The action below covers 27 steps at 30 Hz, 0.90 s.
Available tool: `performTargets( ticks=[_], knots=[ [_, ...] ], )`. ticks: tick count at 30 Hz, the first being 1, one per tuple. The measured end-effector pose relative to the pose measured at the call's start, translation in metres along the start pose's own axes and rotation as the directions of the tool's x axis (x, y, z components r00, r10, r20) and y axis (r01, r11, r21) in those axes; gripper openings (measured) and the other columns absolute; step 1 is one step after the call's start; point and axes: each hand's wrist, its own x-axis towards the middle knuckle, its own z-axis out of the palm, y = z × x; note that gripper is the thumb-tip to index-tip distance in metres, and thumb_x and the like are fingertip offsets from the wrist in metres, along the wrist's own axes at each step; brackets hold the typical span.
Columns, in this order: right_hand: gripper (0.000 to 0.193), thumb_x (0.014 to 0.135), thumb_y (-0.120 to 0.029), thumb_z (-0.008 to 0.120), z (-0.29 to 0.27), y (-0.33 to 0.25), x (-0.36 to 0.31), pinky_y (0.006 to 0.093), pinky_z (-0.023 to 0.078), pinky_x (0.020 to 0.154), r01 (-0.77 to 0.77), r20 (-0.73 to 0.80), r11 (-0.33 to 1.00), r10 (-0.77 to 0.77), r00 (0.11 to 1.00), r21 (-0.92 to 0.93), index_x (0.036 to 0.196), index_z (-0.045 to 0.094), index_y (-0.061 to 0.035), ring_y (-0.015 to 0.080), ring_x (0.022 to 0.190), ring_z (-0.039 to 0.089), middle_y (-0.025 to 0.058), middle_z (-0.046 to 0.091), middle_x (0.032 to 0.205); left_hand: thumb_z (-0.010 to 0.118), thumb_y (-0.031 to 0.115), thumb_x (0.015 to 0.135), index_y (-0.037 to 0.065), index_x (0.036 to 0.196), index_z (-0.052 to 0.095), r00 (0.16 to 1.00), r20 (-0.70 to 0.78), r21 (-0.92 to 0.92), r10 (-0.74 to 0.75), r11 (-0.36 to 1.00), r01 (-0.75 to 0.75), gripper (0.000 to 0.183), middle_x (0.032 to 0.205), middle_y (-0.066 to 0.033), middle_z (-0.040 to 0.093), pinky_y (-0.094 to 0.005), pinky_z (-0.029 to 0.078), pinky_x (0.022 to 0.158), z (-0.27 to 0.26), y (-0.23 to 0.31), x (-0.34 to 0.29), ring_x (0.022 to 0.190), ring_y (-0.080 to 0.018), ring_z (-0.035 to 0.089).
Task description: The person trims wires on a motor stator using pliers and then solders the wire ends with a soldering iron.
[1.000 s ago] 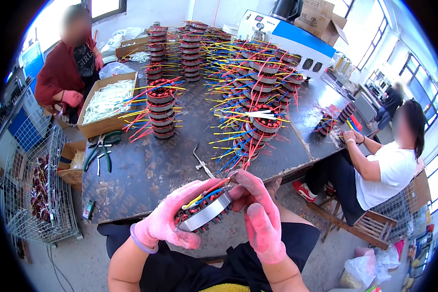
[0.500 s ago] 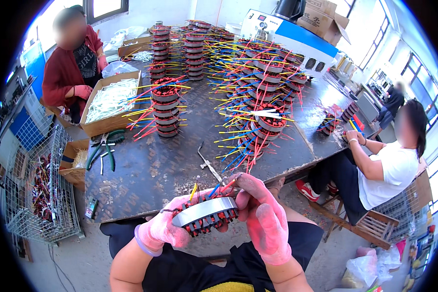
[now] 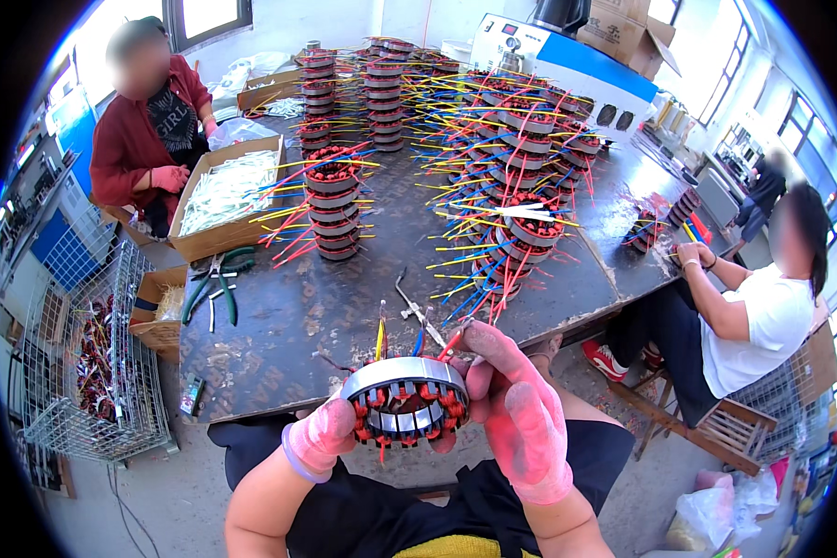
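Note:
Over my lap, just off the table's near edge, I hold a motor stator (image 3: 409, 377), a silvery ring with red windings and black insulation. Its open centre is turned toward me. My left hand (image 3: 324, 435), in a pink glove, is closed on the ring's left side, with some fingers hidden behind it. My right hand (image 3: 523, 414), also gloved, is at the ring's right side. Its thumb and forefinger pinch a red wire (image 3: 453, 346) at the upper right rim. Yellow leads (image 3: 381, 339) and a blue lead (image 3: 418, 341) stick up from the far rim.
A thin metal hand tool (image 3: 418, 312) lies beyond the stator. Stacked stators (image 3: 521, 223) with coloured leads cover the table's far part. Green-handled pliers (image 3: 219, 284) lie left, near a box of white sleeves (image 3: 228, 191). Co-workers sit left (image 3: 149, 130) and right (image 3: 753, 298).
The stator has tipped so that its open centre shows toward me, and its leads stand more upright. My right fingers stay at the red wire. The whole view has shifted slightly.

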Motion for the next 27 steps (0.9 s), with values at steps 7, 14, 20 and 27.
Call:
performTargets(
  ticks=[7, 14, 20, 27],
  knots=[
    [0.060, 0.100, -0.037, 0.045, 0.002, 0.002, 0.001, 0.0252, 0.041, 0.082, 0.004, 0.006, 0.997, -0.004, 1.000, 0.071, 0.144, 0.037, 0.0032, 0.0140, 0.108, 0.048, 0.0054, 0.046, 0.125, 0.061, 0.086, 0.061, -0.004, 0.141, 0.038, 0.996, -0.017, -0.014, 0.091, 0.996, -0.092, 0.123, 0.130, -0.0171, 0.057, -0.0368, 0.048, 0.096, 0.004, -0.002, 0.004, 0.113, -0.0258, 0.060],
    [0.058, 0.100, -0.034, 0.044, 0.002, 0.003, 0.001, 0.0246, 0.041, 0.082, 0.000, 0.001, 0.999, 0.000, 1.000, 0.051, 0.143, 0.037, 0.0042, 0.0147, 0.111, 0.048, 0.0052, 0.047, 0.122, 0.063, 0.084, 0.061, -0.002, 0.141, 0.039, 0.994, -0.038, -0.036, 0.104, 0.994, -0.105, 0.120, 0.131, -0.0165, 0.056, -0.0381, 0.047, 0.098, 0.003, -0.006, 0.003, 0.116, -0.0256, 0.058],
    [0.060, 0.100, -0.035, 0.044, 0.003, 0.004, 0.001, 0.0242, 0.041, 0.082, -0.004, -0.026, 0.999, 0.005, 1.000, 0.049, 0.143, 0.037, 0.0043, 0.0147, 0.112, 0.049, 0.0057, 0.049, 0.118, 0.064, 0.080, 0.065, -0.003, 0.142, 0.038, 0.994, -0.035, -0.060, 0.107, 0.992, -0.109, 0.117, 0.133, -0.0162, 0.054, -0.0386, 0.047, 0.098, 0.004, -0.003, 0.002, 0.116, -0.0255, 0.058],
    [0.063, 0.098, -0.039, 0.047, 0.007, 0.003, 0.001, 0.0245, 0.043, 0.080, -0.020, -0.057, 0.997, 0.025, 0.998, 0.073, 0.143, 0.037, 0.0047, 0.0132, 0.101, 0.049, 0.0028, 0.049, 0.106, 0.065, 0.079, 0.065, -0.003, 0.142, 0.038, 0.995, 0.035, -0.121, 0.088, 0.989, -0.083, 0.115, 0.133, -0.0157, 0.055, -0.0368, 0.046, 0.099, -0.005, -0.010, 0.001, 0.116, -0.0243, 0.058]
  ],
)
